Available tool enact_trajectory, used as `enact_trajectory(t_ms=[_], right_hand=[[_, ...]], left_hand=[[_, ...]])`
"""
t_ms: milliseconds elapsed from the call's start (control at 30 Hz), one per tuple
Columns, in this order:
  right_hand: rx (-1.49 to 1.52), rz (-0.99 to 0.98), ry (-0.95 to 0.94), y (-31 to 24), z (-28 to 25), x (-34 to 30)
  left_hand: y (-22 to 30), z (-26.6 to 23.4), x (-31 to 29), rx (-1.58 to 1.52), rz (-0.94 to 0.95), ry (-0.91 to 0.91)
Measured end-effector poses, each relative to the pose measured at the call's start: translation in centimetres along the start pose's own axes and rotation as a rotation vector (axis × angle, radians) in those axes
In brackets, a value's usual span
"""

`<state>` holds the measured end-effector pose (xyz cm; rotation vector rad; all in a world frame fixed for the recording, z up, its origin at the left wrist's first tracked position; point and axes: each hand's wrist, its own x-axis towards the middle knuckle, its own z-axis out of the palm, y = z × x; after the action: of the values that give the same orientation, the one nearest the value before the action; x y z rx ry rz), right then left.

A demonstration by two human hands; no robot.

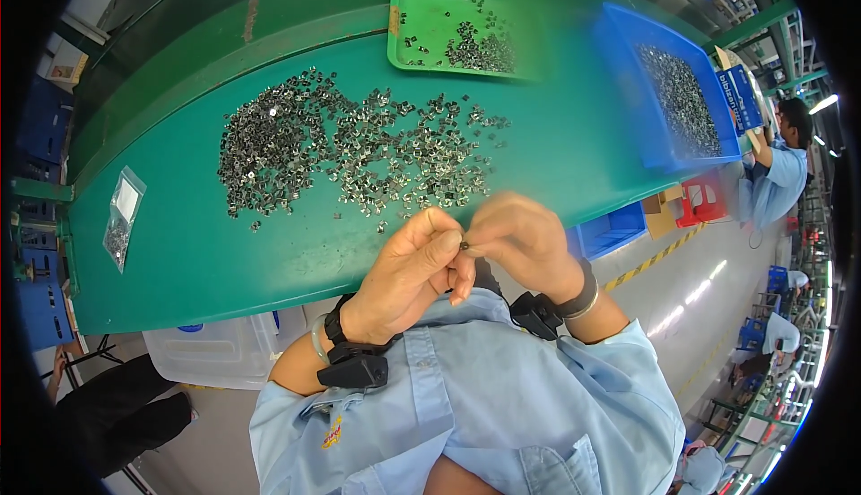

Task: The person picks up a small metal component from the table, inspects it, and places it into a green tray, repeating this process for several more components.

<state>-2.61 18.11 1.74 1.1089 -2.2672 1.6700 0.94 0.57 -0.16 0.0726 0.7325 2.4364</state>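
A small dark part [464,246], too tiny to name, sits between my two hands in front of my chest. My left hand [408,271] pinches it between thumb and forefinger, with the other fingers curled. From the other side my right hand [527,239], slightly blurred, closes thumb and fingertips on the same part. Just beyond them, many small black-and-silver metal parts [269,145] lie loose in spread piles on the green table [296,262].
At the back, a green tray [395,38] holds more such parts. A blue bin [659,141] with many parts stands to the right. A plastic bag [123,217] of small pieces lies at left. Below the table are a clear box [211,351] and a blue crate [614,230]. A co-worker [780,168] is at right.
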Motion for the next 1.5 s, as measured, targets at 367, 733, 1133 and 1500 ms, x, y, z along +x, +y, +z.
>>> enact_trajectory(t_ms=[367, 733, 1133, 1500], right_hand=[[0.053, 0.048, -0.020, 0.0, -0.1, -0.2], [0.064, 0.062, -0.002, -0.2, -0.1, -0.2], [0.038, -0.008, -0.017, -0.1, -0.1, -0.3], [0.123, 0.101, 0.024, 0.5, 0.2, -1.1]], left_hand=[[0.3, 0.1, -0.1, 0.100, 0.009, 0.004], [0.2, 0.2, -0.2, 0.081, 0.035, 0.009], [0.3, -0.1, -0.1, 0.146, 0.014, 0.003], [-0.2, -0.1, -0.4, 0.099, 0.009, 0.027]])
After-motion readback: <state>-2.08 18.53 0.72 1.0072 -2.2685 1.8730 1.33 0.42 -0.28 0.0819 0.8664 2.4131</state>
